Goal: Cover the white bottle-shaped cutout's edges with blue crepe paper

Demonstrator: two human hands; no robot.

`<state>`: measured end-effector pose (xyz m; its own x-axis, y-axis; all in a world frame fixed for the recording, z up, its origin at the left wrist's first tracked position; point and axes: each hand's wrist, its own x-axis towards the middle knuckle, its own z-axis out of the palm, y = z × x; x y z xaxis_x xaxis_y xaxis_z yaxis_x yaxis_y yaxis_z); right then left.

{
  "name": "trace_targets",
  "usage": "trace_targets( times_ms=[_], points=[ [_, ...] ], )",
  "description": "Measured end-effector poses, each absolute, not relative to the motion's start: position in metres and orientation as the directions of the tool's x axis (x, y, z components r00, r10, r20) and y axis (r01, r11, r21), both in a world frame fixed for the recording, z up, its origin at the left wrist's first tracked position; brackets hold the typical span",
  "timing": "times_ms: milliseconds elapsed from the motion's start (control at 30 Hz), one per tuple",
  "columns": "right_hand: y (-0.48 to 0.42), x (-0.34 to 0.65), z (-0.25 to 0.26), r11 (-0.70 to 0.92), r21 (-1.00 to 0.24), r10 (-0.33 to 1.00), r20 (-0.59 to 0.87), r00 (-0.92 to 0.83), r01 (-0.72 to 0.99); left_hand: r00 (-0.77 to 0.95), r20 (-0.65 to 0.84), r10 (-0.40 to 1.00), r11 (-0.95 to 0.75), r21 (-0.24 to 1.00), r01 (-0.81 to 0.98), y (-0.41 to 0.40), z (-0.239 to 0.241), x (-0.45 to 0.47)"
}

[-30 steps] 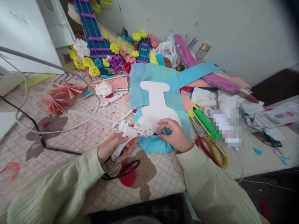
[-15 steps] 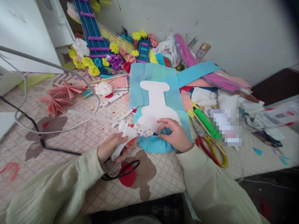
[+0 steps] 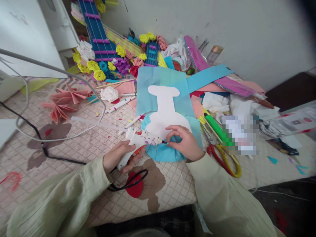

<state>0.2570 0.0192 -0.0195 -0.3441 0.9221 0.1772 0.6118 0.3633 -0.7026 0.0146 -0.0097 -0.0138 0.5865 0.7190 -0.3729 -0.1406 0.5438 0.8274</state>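
My left hand (image 3: 116,155) is wrapped round the grip of a white hot glue gun (image 3: 132,140), its fingers by the orange trigger. A clear glue stick (image 3: 93,122) pokes out of the gun's back. The dark nozzle points right, at the fold of blue crepe paper (image 3: 158,154). Just past the nozzle tip, my right hand (image 3: 186,143) pinches the edge of this paper between thumb and forefinger. Under the right hand, a white guitar-shaped cutout (image 3: 166,105) lies on the blue paper, which wraps over part of its lower rounded edge.
Red-and-yellow scissors (image 3: 223,161) and a green marker (image 3: 217,130) lie at right. The black cord (image 3: 61,160) loops beside a red paper piece (image 3: 134,185). Pink paper fans (image 3: 60,108) lie left. Behind stand blue paper guitars (image 3: 98,36) with crepe flowers. A grey cable (image 3: 61,69) arcs across the left.
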Motion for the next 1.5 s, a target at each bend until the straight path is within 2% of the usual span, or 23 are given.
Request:
trace_targets(
  times_ms=[1100,1500],
  points=[
    [0.0192,0.2570,-0.0191,0.373,-0.695,0.919,0.187,-0.347,0.615,0.579,-0.374,0.724,0.558,0.811,-0.175,-0.0087,-0.0183,0.0148],
    [0.0193,0.2569,-0.0181,0.379,-0.692,0.917,0.189,-0.352,0.615,0.562,-0.404,0.722,0.562,0.815,-0.137,-0.0118,-0.0129,0.0157]
  ],
)
